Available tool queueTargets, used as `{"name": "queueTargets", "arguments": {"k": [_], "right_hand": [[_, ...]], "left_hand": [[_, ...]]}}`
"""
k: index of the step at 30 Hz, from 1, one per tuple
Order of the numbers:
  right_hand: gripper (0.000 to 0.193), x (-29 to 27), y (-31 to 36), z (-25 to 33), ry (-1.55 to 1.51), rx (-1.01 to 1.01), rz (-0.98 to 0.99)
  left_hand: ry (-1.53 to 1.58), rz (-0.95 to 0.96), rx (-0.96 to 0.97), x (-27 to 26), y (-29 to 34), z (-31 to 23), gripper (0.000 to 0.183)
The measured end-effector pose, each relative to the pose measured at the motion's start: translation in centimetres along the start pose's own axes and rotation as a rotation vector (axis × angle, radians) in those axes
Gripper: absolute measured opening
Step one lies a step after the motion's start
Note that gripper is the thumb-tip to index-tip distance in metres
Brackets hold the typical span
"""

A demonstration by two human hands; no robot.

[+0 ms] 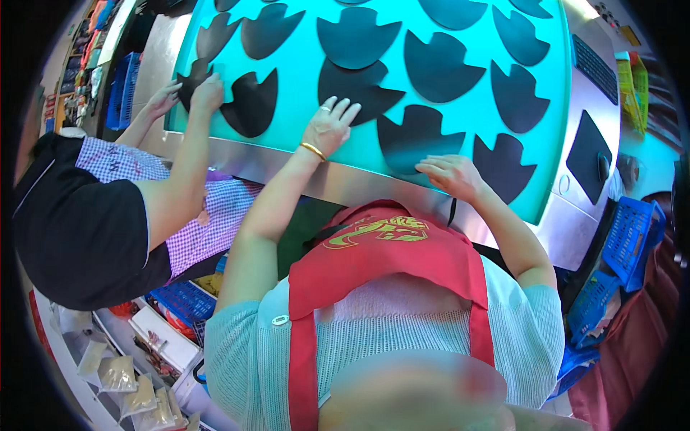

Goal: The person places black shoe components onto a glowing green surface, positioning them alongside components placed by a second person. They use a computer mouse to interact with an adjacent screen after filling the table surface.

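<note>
Black flat cut pieces with a notched top and a rounded lower end lie spread over the turquoise table surface. My left hand, with a gold bangle at its wrist, is open, its stretched fingers resting on the lower part of one black piece. Just right of it lies another black piece. At that piece's lower right edge is my right hand, fingers extended leftward and slightly bent. I see nothing lifted in either hand. The right thumb is mostly hidden.
At my left a co-worker's hands handle a black piece. A metal rim borders the table. On the right are a keyboard, a dark mat with a mouse, and blue baskets.
</note>
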State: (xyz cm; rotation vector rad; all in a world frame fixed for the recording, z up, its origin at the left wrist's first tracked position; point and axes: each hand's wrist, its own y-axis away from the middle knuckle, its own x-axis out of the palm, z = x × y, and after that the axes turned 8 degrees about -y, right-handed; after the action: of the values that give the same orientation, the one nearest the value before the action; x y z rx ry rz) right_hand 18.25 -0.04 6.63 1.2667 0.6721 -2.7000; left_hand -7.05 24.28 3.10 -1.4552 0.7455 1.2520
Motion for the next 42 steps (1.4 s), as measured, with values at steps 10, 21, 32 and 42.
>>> {"name": "queueTargets", "arguments": {"k": [10,21,32,42], "right_hand": [[0.028,0.2,4.6,-1.2,0.034,0.162,0.06],[0.059,-1.3,-5.2,-10.4,0.365,0.538,-0.202],[0.066,-6.1,-15.2,-27.1,0.529,0.845,-0.04],[0.065,-4.8,-17.2,-30.9,0.533,0.864,0.031]], "left_hand": [[-0.044,0.158,0.055,-1.1,0.0,-3.5,0.04],[0.219,0.161,0.013,-1.8,-3.3,-3.3,0.024],[0.289,0.158,0.226,3.9,-16.3,-5.8,0.053],[0.341,0.236,0.221,6.0,-18.0,-4.3,0.049]]}}
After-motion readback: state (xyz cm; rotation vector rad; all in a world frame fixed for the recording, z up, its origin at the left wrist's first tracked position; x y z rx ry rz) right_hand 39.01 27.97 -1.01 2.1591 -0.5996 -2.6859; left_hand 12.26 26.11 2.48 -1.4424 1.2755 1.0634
